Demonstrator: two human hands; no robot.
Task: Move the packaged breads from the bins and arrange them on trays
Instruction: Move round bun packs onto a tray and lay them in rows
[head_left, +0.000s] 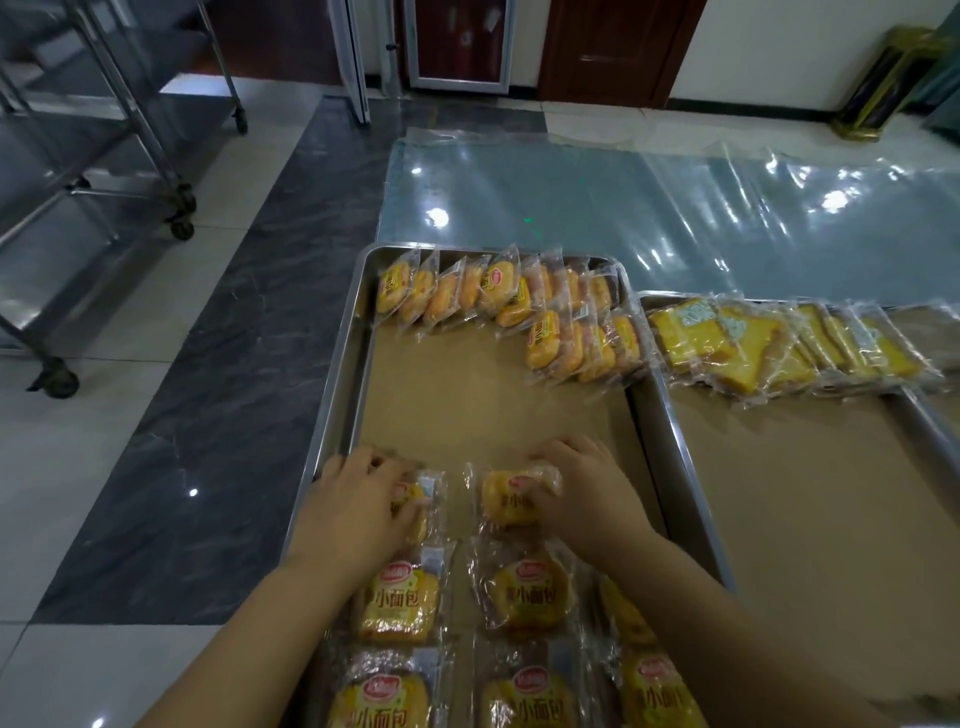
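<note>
Lying on the floor (156, 467), a steel tray (337, 395) lined with brown paper is seen, with a second tray (805, 493) set against its side at 3 o'clock. Round packaged breads (467, 291) are leaned in an overlapping row along the first tray's 12 o'clock end, with a shorter row (576, 348) just beneath at 1 o'clock. Flat packets (400, 603) are laid in columns at its 6 o'clock end. Square sliced packets (769, 343) are overlapped across the far end of the second tray. At the head of the columns, the left packet (423, 499) is gripped under the curled fingers of the left hand (358, 504). The right packet (506, 499), at 3 o'clock from it, is gripped by the right hand (587, 493). A clear plastic sheet (675, 208) is spread beyond the trays at 12 o'clock, and a wheeled steel rack (104, 156) is stood at 10 o'clock.
</note>
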